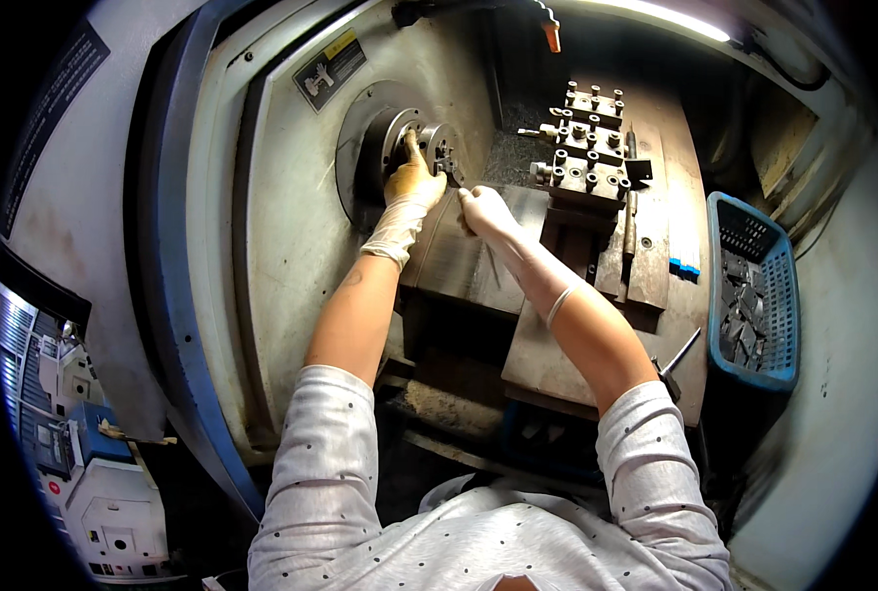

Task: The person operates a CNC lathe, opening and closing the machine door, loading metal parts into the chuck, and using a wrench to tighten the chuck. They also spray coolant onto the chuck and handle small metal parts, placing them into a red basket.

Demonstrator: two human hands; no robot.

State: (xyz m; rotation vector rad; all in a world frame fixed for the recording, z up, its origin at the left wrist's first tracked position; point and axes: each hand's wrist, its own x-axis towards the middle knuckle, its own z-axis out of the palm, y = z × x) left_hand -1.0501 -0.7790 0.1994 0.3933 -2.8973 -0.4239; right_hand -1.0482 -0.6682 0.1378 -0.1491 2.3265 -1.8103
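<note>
Lathe chuck (pixel 395 131) against left fingers (pixel 413 149), near curled right fingers (pixel 470 200).

Chuck (pixel 390 138) at left, set into the wall panel (pixel 286 217), with a label (pixel 329 69) above and left of it. Left hand (pixel 414 187) at the chuck; right hand (pixel 488 212) just to its right, between chuck and tool-holder blocks (pixel 589 177). The blocks stand in a row on the carriage (pixel 680 340), running toward the rear. Right of the carriage, the basket (pixel 796 335), containing metal pieces (pixel 744 310).
</note>
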